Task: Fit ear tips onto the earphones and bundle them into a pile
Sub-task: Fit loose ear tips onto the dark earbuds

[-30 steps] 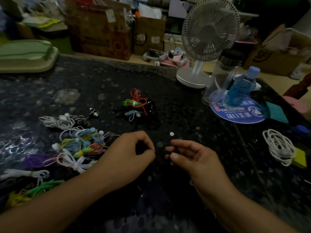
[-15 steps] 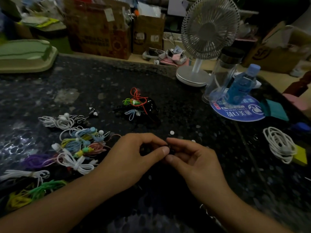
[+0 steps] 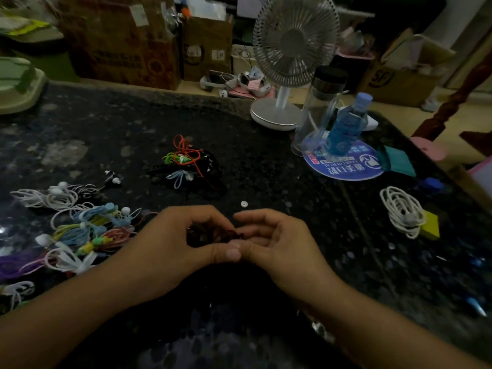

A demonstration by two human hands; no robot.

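Observation:
My left hand [image 3: 175,243] and my right hand [image 3: 277,243] meet at the middle of the dark speckled table [image 3: 266,166], fingertips touching. Between them they pinch a dark earphone [image 3: 210,234] with a coiled black cord; its details are lost in the dim light. A single white ear tip [image 3: 244,204] lies just beyond my right fingers. A small pile of bundled earphones [image 3: 186,166] in red, green, blue and black sits further back. Many coloured earphone bundles [image 3: 87,233] spread out at the left.
A white coiled earphone cable [image 3: 403,211] lies at the right next to a yellow block [image 3: 431,225]. A desk fan [image 3: 287,62], a clear flask [image 3: 319,107] and a blue bottle [image 3: 346,126] stand at the back right. Cardboard boxes [image 3: 125,41] line the far side.
My two hands have come together from about a hand's width apart; the fingertips now touch around the dark earphone.

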